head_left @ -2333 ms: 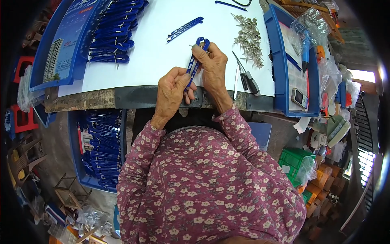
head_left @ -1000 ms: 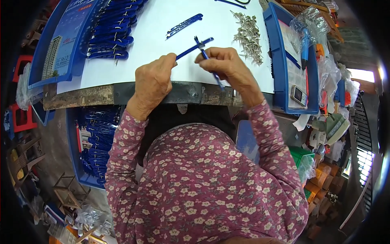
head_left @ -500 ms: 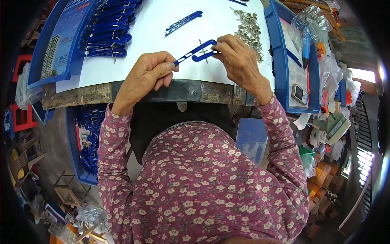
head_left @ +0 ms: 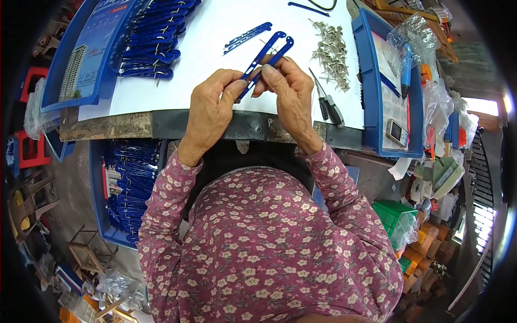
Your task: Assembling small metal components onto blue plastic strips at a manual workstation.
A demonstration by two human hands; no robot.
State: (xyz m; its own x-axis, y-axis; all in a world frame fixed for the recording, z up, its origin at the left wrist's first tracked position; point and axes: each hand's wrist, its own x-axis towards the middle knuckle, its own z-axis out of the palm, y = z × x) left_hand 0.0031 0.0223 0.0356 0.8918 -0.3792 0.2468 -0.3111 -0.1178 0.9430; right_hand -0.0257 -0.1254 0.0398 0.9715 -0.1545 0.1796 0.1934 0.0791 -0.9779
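Observation:
My left hand (head_left: 212,107) pinches the lower ends of two slotted blue plastic strips (head_left: 263,56) above the white table top. The strips lie side by side, slanting up to the right, with rounded ends at the top. My right hand (head_left: 292,99) has thumb and fingers closed on the right-hand strip, partly hiding it. A thin metal pin shows near the strips. Just beyond lies another pair of blue strips (head_left: 247,36). To the right of my right hand are a heap of metal pins (head_left: 331,54) and a dark-handled screwdriver (head_left: 333,111).
Many blue strips with pins (head_left: 151,51) are stacked at the left, next to a blue tray (head_left: 67,103). Another blue tray (head_left: 370,107) at the right holds pens and a small device (head_left: 397,132). Below the table edge stands a bin of blue strips (head_left: 132,188).
My right hand has moved left and nearer, beside my left. The two strips, earlier slanted lower and offset, now stand steeper and side by side. The screwdriver has come into view.

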